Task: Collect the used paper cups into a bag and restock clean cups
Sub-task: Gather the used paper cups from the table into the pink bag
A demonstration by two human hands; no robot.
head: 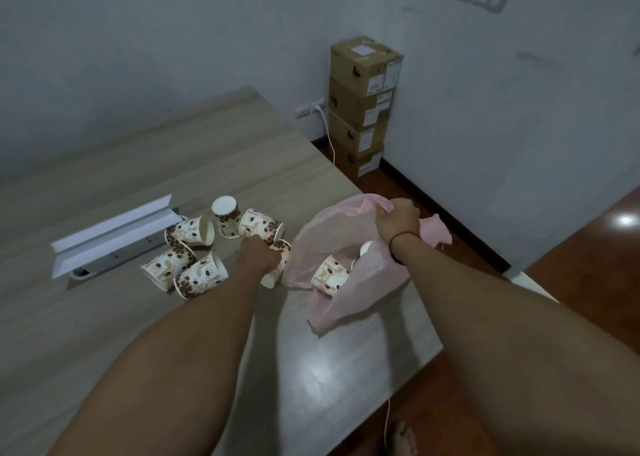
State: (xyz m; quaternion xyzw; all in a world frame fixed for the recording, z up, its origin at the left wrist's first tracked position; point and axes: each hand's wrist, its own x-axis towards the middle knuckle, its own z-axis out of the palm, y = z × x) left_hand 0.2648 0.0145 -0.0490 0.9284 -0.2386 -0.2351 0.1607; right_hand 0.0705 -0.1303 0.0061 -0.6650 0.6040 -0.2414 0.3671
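Six paper cups (227,216) are on the tabletop (104,317). One stands upside down at the far side and four lie on their sides. The sixth, the held cup (283,251), lies under my left grip (259,256), nearest the bag. My left grip is curled over the held cup, and its fingertips are hidden.

My right grip (398,220) is closed on the far rim of the pink plastic bag (346,227) and holds its mouth open. The bag rests at the right edge of the tabletop, just right of the cups. Two bagged cups (329,275) show inside it, one on its side and one only as a white rim.

The tabletop is pale wood-grain laminate with a glossy patch at the near side. A white open-lidded box (114,237) sits left of the cups.

The walls are grey-white and the floor (571,282) is reddish-brown wood. Four cardboard boxes (360,109) are stacked in the far corner, beside a wall socket (306,110) with a white cable.

Each cup is white paper with a brown flower and coffee-bean print.
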